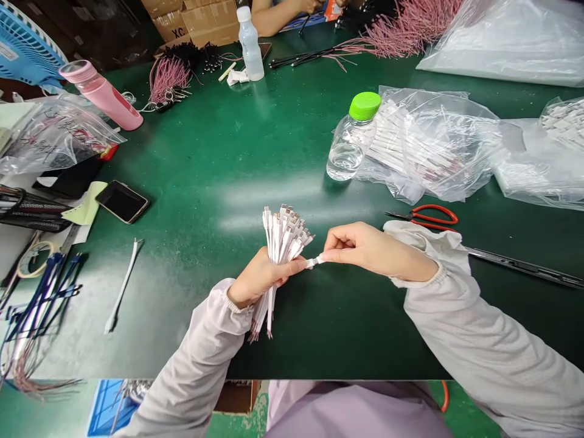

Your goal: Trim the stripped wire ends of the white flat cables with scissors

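Observation:
My left hand (262, 277) is wrapped round a bundle of white cables (285, 234). Their plug ends fan out above the fist, and pinkish wire ends stick out below it. Between the left thumb and fingers, off to the right, pokes a small white connector (314, 262) with a metal part. My right hand (358, 249) pinches the outer end of that connector, thumb against forefinger. The fingertips cover much of it, so its full shape is hidden. On the table left of the bundle lies a single white cable (122, 289).
Red-handled pliers (433, 216) and a white cloth (424, 237) lie by my right forearm. Behind stand a green-capped bottle (349, 143) and bagged cables (424, 143). To the left are a phone (122, 201) and dark blue cables (50, 292). A person's arm (274, 17) shows across the table.

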Motion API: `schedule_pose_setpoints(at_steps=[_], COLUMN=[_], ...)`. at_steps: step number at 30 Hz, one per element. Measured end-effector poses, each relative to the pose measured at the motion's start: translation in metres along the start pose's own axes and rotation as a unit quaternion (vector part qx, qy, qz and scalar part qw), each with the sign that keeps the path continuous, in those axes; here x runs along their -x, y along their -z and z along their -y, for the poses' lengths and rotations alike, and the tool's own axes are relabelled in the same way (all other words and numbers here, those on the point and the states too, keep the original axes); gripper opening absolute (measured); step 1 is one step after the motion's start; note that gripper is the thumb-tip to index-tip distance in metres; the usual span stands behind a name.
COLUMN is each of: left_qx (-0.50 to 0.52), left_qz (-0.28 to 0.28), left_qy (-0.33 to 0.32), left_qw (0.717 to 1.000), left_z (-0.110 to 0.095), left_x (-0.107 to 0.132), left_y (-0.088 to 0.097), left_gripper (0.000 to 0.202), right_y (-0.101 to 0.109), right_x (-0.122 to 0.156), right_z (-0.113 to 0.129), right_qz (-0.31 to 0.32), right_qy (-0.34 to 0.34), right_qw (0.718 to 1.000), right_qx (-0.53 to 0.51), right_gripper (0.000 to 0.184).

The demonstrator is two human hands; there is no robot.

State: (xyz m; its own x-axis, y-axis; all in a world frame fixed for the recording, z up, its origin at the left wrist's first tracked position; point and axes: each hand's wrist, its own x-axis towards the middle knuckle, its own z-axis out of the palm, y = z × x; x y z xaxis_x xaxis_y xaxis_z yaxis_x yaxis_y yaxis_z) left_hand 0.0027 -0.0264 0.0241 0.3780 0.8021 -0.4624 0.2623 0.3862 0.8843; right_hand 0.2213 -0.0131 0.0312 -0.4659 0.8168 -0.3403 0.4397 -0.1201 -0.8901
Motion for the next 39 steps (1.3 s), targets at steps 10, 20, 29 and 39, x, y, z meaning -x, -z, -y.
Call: schedule_pose_setpoints(at_steps=[10, 20, 29, 39], left_qx=[0.004, 0.264, 0.228, 0.207], left_qz=[-0.018, -0.085, -0.123, -0.067], left_qy=[0.012, 0.035, 0.003, 0.115], left_qw=[1.000, 0.960, 0.966, 0.969], left_z=[0.000, 0.006, 0.009, -0.009], left_x=[-0.002, -0.009, -0.009, -0.001], left_y=[0.002, -0.004, -0.007, -0.006], left_gripper=[0.025, 0.029, 0.034, 0.035], right_y=[-0.004, -0.033, -0.041, 0.154], right_x=[0.000, -0.012, -0.009, 0.151], right_z=[-0.002, -0.005, 0.001, -0.003], right_qz=[-0.037, -0.160, -0.215, -0.754], right_qy=[0.001, 0.019, 0.018, 0.215], right_qw=[0.999, 0.925, 0.946, 0.591], right_qx=[-0.026, -0.345, -0.241, 0.186], right_gripper=[0.034, 0.033, 0.030, 0.011])
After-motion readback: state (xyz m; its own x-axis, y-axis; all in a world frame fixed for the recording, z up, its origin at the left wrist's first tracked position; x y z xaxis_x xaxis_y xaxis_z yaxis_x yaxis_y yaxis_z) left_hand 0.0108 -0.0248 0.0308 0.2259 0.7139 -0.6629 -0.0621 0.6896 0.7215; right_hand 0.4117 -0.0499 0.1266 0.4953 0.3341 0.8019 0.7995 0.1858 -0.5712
